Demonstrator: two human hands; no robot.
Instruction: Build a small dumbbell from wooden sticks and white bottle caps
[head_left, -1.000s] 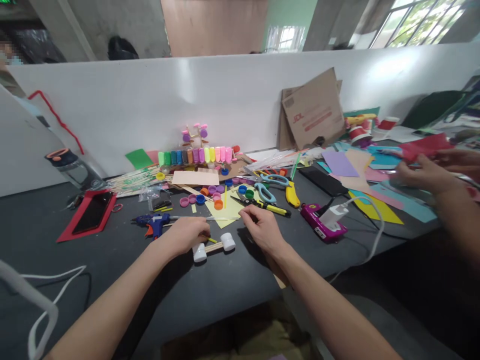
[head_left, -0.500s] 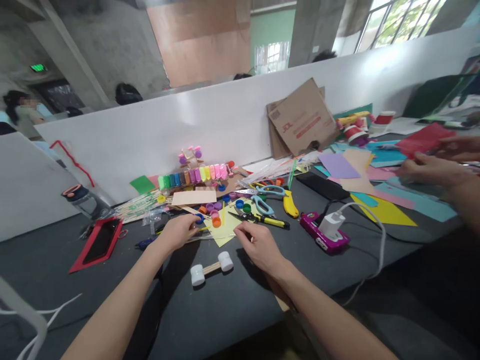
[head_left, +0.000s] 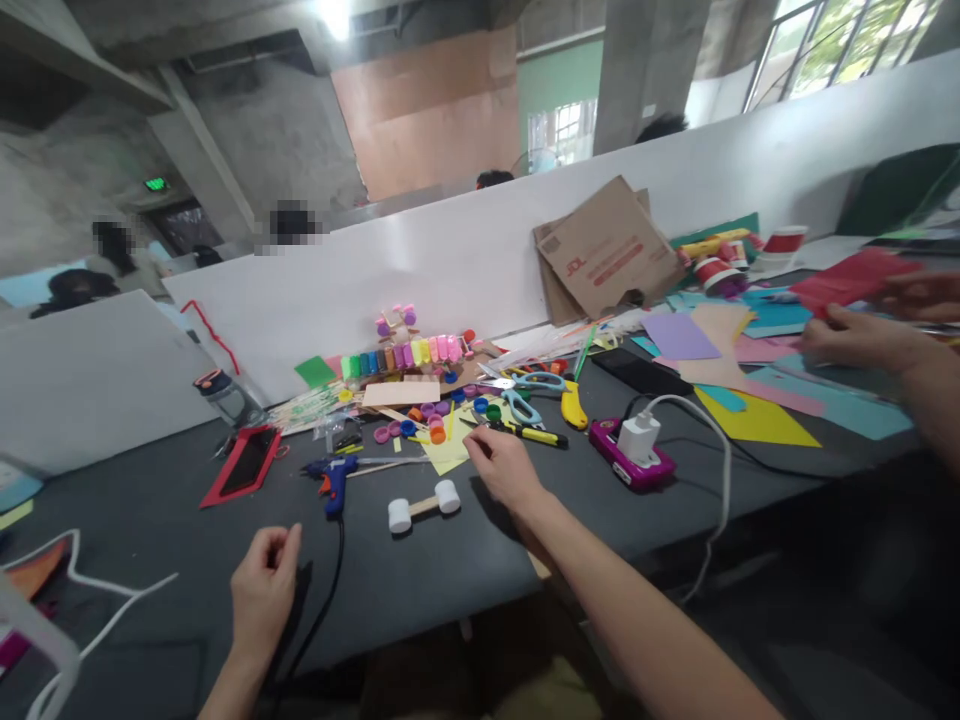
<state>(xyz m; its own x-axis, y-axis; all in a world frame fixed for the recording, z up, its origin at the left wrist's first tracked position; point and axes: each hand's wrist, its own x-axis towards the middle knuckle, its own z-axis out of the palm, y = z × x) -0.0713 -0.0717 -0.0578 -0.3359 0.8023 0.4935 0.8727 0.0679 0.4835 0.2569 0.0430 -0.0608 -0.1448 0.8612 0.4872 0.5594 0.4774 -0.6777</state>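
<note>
My left hand [head_left: 266,585] is curled with its fingers closed, over the dark table left of the blue glue gun [head_left: 337,485]; whether it holds anything small is hidden. My right hand [head_left: 504,465] is pinched closed beside the yellow paper [head_left: 448,458] and just below the black-and-yellow cutter [head_left: 541,435]; what its fingertips hold, if anything, cannot be made out. Between the hands lies a wooden stick with white spools [head_left: 424,506] at both ends. Small coloured rings and caps [head_left: 437,434] are scattered behind it.
Light-blue scissors [head_left: 521,405], a yellow-handled tool [head_left: 574,406] and a purple power strip [head_left: 634,462] lie right of centre. A red-framed phone [head_left: 244,465] is at left. Another person's hands [head_left: 862,335] hold red paper [head_left: 851,280] at far right.
My left hand has moved left and toward the table's front edge, away from the coloured rings, uncovering the glue gun. My right hand remains near the yellow paper. The view has shifted.
</note>
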